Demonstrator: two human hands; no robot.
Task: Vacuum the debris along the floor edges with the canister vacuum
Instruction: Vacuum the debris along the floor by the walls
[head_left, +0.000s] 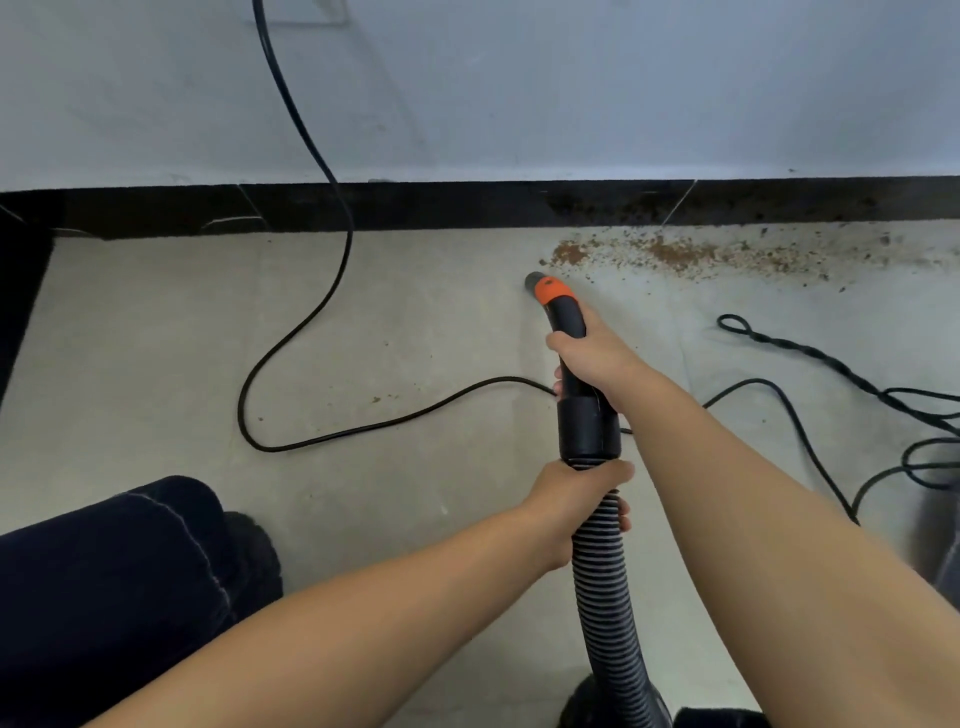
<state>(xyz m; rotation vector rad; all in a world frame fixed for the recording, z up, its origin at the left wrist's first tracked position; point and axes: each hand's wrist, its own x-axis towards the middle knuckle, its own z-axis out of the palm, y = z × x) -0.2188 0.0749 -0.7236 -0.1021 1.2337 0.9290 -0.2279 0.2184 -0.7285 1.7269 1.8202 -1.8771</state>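
A black vacuum handle (589, 426) with an orange collar (554, 291) points at the floor edge, its nozzle tip (533, 281) just left of a strip of brown debris (691, 253) lying along the black skirting (415, 205). My right hand (592, 353) grips the handle below the orange collar. My left hand (576, 499) grips the ribbed black hose (608, 597) just below the handle's cuff. The hose runs down to the bottom edge of the view, where a dark part of the canister (587, 701) shows.
A black power cord (311, 332) drops from the wall and loops over the grey floor under the handle. More cord (883, 395) lies coiled and twisted at the right. My dark trouser leg (114, 582) and shoe (254, 556) are at lower left. A few crumbs (376, 399) lie mid-floor.
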